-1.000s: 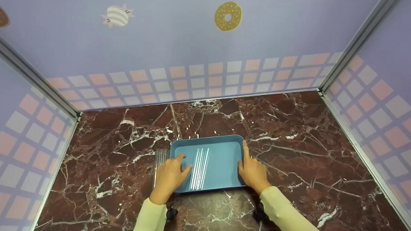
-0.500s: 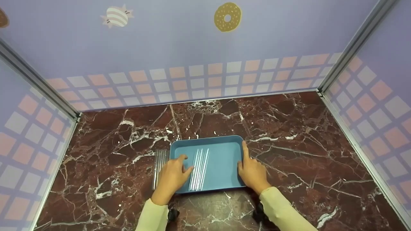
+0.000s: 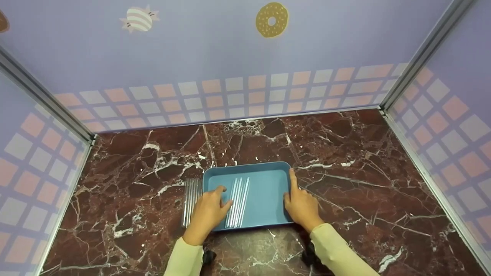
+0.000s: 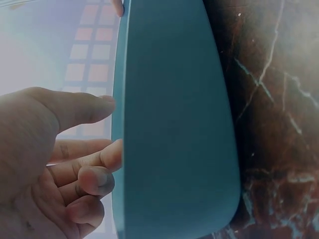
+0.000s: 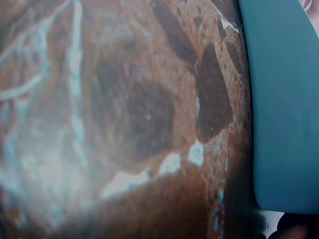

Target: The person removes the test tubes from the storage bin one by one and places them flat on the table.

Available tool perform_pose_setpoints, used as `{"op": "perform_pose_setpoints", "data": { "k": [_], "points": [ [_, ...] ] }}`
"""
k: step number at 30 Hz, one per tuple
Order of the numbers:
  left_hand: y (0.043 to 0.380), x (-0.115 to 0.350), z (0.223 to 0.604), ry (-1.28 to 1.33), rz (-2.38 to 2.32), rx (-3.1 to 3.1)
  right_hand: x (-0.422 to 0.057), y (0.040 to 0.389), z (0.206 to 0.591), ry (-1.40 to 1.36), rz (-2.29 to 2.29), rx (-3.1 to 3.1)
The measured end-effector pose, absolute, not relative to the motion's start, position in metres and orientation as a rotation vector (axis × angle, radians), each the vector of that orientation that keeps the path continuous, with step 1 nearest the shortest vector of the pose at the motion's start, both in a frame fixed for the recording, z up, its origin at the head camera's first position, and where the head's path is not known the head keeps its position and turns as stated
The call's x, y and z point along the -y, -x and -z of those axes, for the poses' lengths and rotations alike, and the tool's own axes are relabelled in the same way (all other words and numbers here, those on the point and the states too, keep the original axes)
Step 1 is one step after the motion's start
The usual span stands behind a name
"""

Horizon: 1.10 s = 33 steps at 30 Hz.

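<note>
In the head view a shallow blue tray (image 3: 266,199) lies on the marble-patterned surface. Inside it, several clear straw-like tubes (image 3: 238,203) lie side by side, left of the middle. More such tubes (image 3: 190,199) rest on the surface just left of the tray, partly hidden by my left hand (image 3: 207,211). That hand is over the tray's left side, thumb out and fingers loosely bent, with nothing visible in it; the left wrist view has its fingertips right at the tray's rim (image 4: 124,199). My right hand (image 3: 303,205) grips the tray's right wall, thumb inside, index finger along the rim.
A patterned back wall (image 3: 230,57) closes off the far side. Side walls stand at left (image 3: 34,172) and right (image 3: 452,115). The dark red marble surface (image 3: 364,191) extends around the tray on every side.
My left hand has shifted slightly to the right over the tray, uncovering a little more of the outer tubes. The tray and my right hand stay in place.
</note>
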<state>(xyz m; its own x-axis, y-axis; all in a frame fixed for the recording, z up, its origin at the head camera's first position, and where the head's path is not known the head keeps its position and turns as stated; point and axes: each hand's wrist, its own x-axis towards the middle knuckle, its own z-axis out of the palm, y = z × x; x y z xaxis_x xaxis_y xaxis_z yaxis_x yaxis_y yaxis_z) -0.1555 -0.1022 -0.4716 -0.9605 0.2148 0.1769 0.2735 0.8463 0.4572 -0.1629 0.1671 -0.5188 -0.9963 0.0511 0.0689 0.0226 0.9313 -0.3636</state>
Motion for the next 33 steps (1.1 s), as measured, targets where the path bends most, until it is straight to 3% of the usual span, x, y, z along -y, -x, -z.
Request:
{"op": "perform_pose_setpoints", "data": {
  "k": [33],
  "points": [
    [0.1524,0.0926,0.4813,0.386,0.682,2.998,-0.1669,0.1621,0.5163,0.062,-0.559,3.019]
  ]
}}
